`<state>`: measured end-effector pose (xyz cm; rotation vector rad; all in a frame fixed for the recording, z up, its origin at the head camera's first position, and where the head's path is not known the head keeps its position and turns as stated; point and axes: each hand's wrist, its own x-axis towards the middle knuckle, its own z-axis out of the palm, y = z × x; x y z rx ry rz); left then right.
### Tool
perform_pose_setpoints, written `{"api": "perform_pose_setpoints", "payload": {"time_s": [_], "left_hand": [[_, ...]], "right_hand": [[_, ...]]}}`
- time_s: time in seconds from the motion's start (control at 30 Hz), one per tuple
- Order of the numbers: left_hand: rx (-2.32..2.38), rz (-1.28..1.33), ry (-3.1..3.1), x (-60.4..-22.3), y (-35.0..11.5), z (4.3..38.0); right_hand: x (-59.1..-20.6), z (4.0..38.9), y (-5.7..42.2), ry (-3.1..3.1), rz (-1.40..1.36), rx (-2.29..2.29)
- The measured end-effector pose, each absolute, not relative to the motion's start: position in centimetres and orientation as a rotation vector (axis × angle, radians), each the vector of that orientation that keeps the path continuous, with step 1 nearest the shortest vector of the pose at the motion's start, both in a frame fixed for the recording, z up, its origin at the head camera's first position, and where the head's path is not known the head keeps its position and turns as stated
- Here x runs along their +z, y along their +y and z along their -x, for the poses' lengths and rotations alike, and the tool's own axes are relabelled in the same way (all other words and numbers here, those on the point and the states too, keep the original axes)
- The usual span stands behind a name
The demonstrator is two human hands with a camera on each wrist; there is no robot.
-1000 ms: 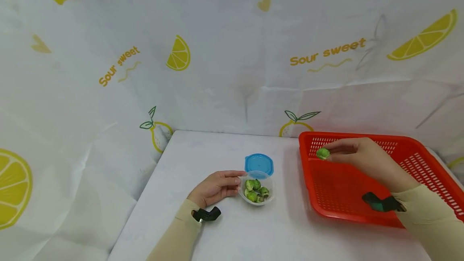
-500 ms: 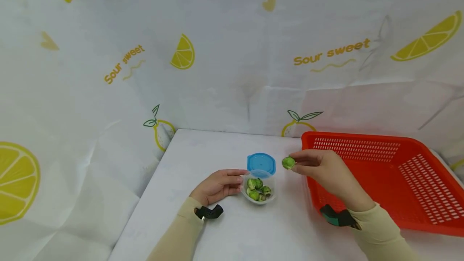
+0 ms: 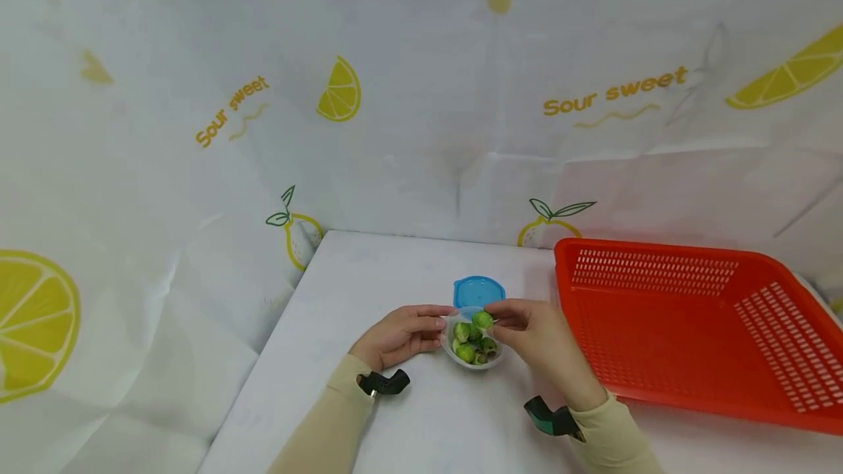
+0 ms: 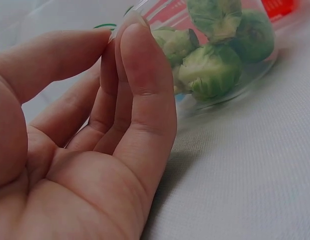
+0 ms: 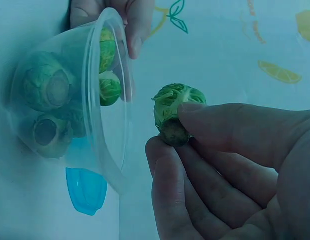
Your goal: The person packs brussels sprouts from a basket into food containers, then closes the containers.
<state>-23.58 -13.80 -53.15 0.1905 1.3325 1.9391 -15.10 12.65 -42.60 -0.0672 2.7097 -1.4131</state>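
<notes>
A clear plastic bowl [image 3: 454,358] with several Brussels sprouts [image 3: 465,352] inside stands on the white table. My left hand [image 3: 400,339] steadies it from the left, thumb and fingers pinching its rim in the left wrist view. Just above the bowl's right side, my right hand [image 3: 543,342] pinches one more Brussels sprout [image 5: 171,111] between thumb and fingertips. Its cut stem end faces the right wrist camera, and the sprout is apart from the rim. Behind the bowl lies a blue lid [image 3: 487,289], partly covered by the bowl's rim and my right fingers in the head view.
A large red perforated basket [image 3: 698,328] stands on the right side of the table. Behind the table hangs a white lemon-print cloth [image 3: 408,108], which also covers the left side.
My right hand has carried the sprout left, from over the red basket to above the bowl. The left hand keeps its hold on the bowl. The head view has shifted slightly.
</notes>
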Motion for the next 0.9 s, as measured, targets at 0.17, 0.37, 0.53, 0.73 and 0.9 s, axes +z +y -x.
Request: {"api": "perform_pose_setpoints", "payload": {"time_s": [0.17, 0.37, 0.53, 0.73, 0.9], "left_hand": [[1.936, -0.191, 1.345, -53.2, -13.8, 23.6], [1.934, -0.167, 1.338, -53.2, -13.9, 23.5], [1.935, -0.19, 1.345, -53.1, -13.9, 23.4], [1.933, -0.207, 1.357, -53.0, -13.9, 23.4], [1.931, -0.193, 1.353, -52.8, -13.7, 23.4]], "right_hand": [[-43.4, 15.2, 12.5, 2.7, 0.058, -1.408], [-44.1, 15.2, 11.9, 2.736, 0.028, -1.344], [-44.3, 15.1, 11.5, 2.854, 0.071, -1.232], [-44.5, 15.0, 11.1, 2.901, 0.118, -1.159], [-44.5, 15.0, 11.0, 2.9, 0.109, -1.129]]}}
